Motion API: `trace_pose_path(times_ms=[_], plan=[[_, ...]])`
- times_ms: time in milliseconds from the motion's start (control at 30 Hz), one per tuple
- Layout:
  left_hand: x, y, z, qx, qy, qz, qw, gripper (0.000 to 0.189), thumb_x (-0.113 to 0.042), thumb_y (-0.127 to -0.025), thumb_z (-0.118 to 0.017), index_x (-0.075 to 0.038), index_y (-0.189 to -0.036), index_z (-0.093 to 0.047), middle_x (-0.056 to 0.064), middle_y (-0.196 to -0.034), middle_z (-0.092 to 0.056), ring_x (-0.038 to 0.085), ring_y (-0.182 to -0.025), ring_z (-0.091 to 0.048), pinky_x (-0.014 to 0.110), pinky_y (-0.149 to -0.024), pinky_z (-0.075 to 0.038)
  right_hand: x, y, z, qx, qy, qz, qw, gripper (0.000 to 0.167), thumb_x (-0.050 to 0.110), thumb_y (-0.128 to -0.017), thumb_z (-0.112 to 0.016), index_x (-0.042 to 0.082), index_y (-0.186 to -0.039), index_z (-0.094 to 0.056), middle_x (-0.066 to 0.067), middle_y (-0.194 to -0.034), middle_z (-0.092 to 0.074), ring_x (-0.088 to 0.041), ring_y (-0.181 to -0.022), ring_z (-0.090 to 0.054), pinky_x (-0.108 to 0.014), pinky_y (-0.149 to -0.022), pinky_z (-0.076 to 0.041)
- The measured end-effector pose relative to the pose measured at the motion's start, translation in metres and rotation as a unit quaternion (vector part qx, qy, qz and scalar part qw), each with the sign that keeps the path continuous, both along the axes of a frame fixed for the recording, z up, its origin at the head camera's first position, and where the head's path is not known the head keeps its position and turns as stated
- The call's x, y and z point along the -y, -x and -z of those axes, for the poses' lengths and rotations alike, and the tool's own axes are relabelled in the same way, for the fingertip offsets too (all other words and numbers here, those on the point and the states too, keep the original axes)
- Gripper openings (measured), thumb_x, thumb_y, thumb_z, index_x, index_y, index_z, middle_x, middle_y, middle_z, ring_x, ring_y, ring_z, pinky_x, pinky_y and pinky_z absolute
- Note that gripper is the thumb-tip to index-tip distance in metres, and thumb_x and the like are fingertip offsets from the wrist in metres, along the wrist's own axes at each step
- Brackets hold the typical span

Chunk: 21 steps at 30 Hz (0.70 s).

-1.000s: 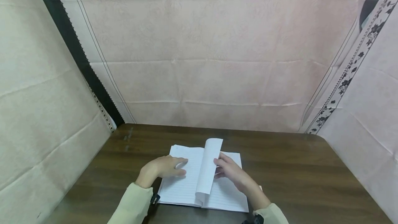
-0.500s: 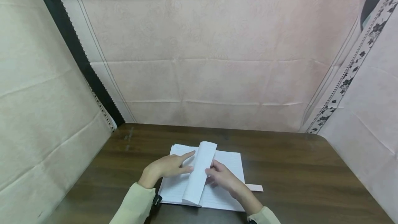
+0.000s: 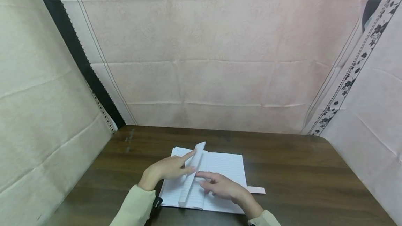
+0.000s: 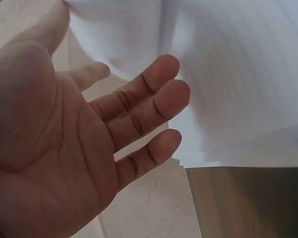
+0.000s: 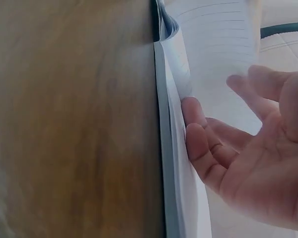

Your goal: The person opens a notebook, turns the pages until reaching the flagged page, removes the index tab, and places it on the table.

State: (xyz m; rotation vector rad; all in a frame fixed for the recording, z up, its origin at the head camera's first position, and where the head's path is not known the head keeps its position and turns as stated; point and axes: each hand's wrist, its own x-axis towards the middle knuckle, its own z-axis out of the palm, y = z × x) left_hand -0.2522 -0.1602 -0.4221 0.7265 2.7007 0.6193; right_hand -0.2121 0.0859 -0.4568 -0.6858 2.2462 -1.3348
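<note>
An open notebook [image 3: 227,165] with ruled white pages lies in front of me, one page [image 3: 188,184] standing raised and curved over its left half. My left hand [image 3: 164,171] is over the left side, index finger and thumb extended against that raised page. In the left wrist view its other fingers [image 4: 161,106] spread loosely, with nothing between them. Just right of the page is my right hand [image 3: 222,186], index finger stretched out to the page's lower part. The right wrist view shows two of its fingers [image 5: 198,141] right at the notebook's edge.
The notebook lies on a dark brown wooden table [image 3: 292,173]. A pale strip [image 3: 255,189] sticks out from the notebook's right side. Light cloth hangs [image 3: 216,62] behind the table and on both sides.
The raised page has swung from right of the middle over to the left. My right hand has followed it leftward and its pinch on the page has loosened. My left index finger now touches it.
</note>
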Motion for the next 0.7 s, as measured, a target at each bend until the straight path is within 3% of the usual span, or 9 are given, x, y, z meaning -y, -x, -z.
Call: trace_pose_path(times_ms=[133,233,333,433,567,700], plan=[[0.000,-0.001,-0.002,-0.017,-0.002,0.003,0.9998,0.074,-0.061,-0.098,-0.050,-0.028,-0.160,-0.025,0.012,-0.134,-0.061,0.013,-0.084,-0.057,0.042,-0.082,-0.049,0.000,-0.002,0.000,-0.056,-0.030,-0.032,0.9975,0.034,0.034,-0.103,-0.054,0.032,-0.136,-0.063,0.003,-0.145,-0.054,-0.014,-0.103,-0.060,-0.034,-0.085,-0.048],[0.001,-0.001,-0.001,-0.046,0.004,0.015,0.9988,0.071,-0.050,-0.099,-0.058,-0.024,-0.159,-0.030,0.010,-0.124,-0.067,0.012,-0.078,-0.056,0.037,-0.074,-0.049,-0.002,-0.003,-0.002,-0.070,-0.046,-0.040,0.9957,0.030,0.035,-0.103,-0.055,0.032,-0.130,-0.067,0.002,-0.149,-0.052,-0.012,-0.106,-0.059,-0.035,-0.088,-0.047],[0.002,0.000,0.002,-0.069,0.018,0.014,0.9973,0.068,-0.033,-0.097,-0.066,-0.022,-0.157,-0.036,0.007,-0.109,-0.070,0.013,-0.075,-0.054,0.033,-0.065,-0.045,-0.004,-0.002,-0.002,-0.077,-0.045,-0.044,0.9950,0.027,0.032,-0.102,-0.055,0.028,-0.125,-0.070,0.000,-0.146,-0.055,-0.011,-0.090,-0.063,-0.033,-0.085,-0.046],[0.002,-0.001,0.002,-0.079,0.032,-0.001,0.9964,0.065,-0.018,-0.096,-0.069,-0.021,-0.155,-0.040,0.011,-0.114,-0.070,0.017,-0.079,-0.053,0.034,-0.063,-0.045,-0.008,0.001,-0.004,-0.069,-0.035,-0.038,0.9963,0.025,0.029,-0.102,-0.056,0.023,-0.121,-0.071,-0.004,-0.142,-0.058,-0.013,-0.074,-0.064,-0.031,-0.076,-0.047],[0.003,0.000,0.001,-0.091,0.045,-0.016,0.9947,0.063,-0.014,-0.095,-0.070,-0.021,-0.152,-0.045,0.013,-0.124,-0.067,0.020,-0.083,-0.052,0.034,-0.063,-0.046,-0.017,0.004,-0.010,-0.047,-0.035,0.003,0.9983,0.024,0.027,-0.100,-0.058,0.018,-0.117,-0.072,-0.005,-0.129,-0.062,-0.018,-0.072,-0.064,-0.033,-0.068,-0.047],[0.004,0.000,0.001,-0.100,0.056,-0.014,0.9933,0.063,-0.016,-0.092,-0.074,-0.022,-0.149,-0.049,0.009,-0.118,-0.070,0.018,-0.083,-0.052,0.034,-0.067,-0.047,-0.026,0.005,-0.016,-0.045,-0.056,0.043,0.9964,0.022,0.024,-0.098,-0.061,0.012,-0.112,-0.072,-0.003,-0.111,-0.066,-0.020,-0.071,-0.062,-0.034,-0.066,-0.047]])
